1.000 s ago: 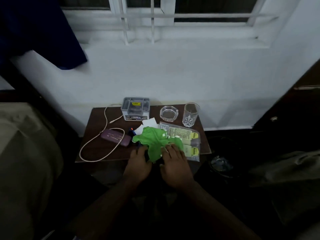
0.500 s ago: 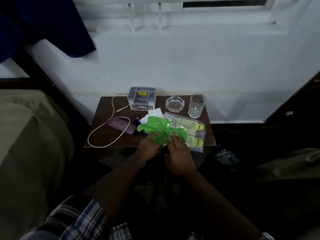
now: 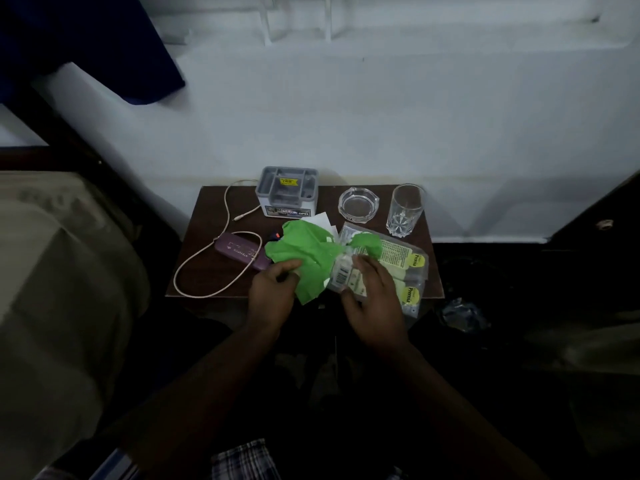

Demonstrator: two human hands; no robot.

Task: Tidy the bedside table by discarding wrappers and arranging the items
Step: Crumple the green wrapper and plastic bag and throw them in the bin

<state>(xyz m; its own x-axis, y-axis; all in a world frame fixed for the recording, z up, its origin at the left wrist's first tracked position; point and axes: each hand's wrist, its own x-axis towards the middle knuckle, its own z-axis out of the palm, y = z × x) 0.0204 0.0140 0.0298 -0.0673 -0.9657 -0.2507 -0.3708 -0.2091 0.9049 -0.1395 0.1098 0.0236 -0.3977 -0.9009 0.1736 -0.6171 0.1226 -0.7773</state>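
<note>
Wrapper [image 3: 311, 258], green, crumpled mid-table [image 3: 204, 271], pinched by left hand [image 3: 273, 292]. Right hand [image 3: 372, 299] spread over clear packet [image 3: 391, 268], grip unclear. Dim; items underneath hidden.

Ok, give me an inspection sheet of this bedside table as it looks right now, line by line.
Surface: dark wooden bedside table, crowded on its right half.
Job's things: green wrapper and clear plastic packet overlap near the front edge; white paper behind them.
Clutter: grey organiser box, glass ashtray, empty drinking glass, purple case.
Grippers: left hand pinches the green wrapper; right hand rests on the packet.
Cables: pale cable loops around the purple case, plug end free.
Surroundings: white wall, bed on the left, bin on the right.
</note>
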